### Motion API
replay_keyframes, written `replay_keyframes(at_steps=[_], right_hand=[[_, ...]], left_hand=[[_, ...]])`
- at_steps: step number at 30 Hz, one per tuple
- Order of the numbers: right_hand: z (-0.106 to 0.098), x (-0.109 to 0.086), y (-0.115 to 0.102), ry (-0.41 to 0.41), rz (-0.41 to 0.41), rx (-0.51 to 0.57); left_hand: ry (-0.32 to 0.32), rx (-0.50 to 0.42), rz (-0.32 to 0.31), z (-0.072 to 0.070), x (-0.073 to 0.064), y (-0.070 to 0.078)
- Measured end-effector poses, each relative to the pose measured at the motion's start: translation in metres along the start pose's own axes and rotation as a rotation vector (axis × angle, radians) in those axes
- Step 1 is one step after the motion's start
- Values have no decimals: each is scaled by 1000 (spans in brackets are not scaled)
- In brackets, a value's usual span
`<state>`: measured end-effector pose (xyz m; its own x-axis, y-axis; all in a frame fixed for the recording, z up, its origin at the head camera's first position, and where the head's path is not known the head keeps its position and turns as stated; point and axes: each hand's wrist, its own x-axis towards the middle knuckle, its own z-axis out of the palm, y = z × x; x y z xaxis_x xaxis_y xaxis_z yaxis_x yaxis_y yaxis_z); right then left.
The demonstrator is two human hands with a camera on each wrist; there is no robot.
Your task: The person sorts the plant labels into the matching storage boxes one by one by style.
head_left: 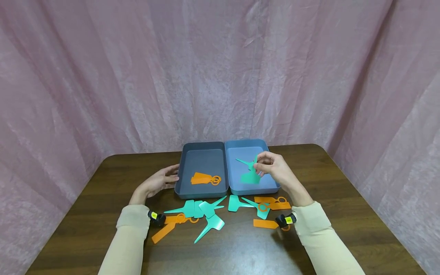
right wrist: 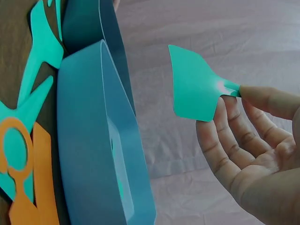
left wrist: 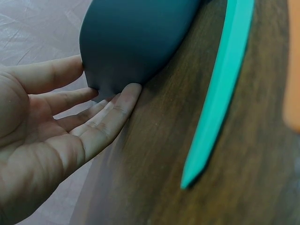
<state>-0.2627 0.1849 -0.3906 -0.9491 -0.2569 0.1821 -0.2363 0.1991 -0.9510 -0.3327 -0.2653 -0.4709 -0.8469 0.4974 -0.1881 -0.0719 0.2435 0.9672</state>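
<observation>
Pale cloth sleeves (head_left: 128, 240), rolled at cuffs, lower left and lower right of frame. Smooth thin green tag (right wrist: 194, 86), broad blade, narrow stem, held over blue tray (head_left: 245, 151), right of frame centre; right hand (head_left: 276, 168) pinches stem between thumb and fingers. Right wrist view: blade points left, long axis near level. Left hand (head_left: 159, 182), fingers apart, touches side of dark grey tray (head_left: 203, 160), matte, round-cornered. Ringed orange tags (head_left: 202, 178) lie inside. Wood-grain table (head_left: 240, 259) below.
</observation>
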Motion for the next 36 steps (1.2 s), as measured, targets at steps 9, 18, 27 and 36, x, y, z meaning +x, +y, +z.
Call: replay_keyframes(at_steps=[9,18,27,36], right_hand=[[-20,18,5,15,56,-10],[-34,43,3,-27,141,-106],[-36,65,4,-52,193,-177],[-33,73,5,-61,203,-185]], left_hand=[[10,1,-12,2,0,-1],[-2,-16,10,4,2,-2],[3,-24,4,7,6,-2],[-2,-26,5,8,8,-2]])
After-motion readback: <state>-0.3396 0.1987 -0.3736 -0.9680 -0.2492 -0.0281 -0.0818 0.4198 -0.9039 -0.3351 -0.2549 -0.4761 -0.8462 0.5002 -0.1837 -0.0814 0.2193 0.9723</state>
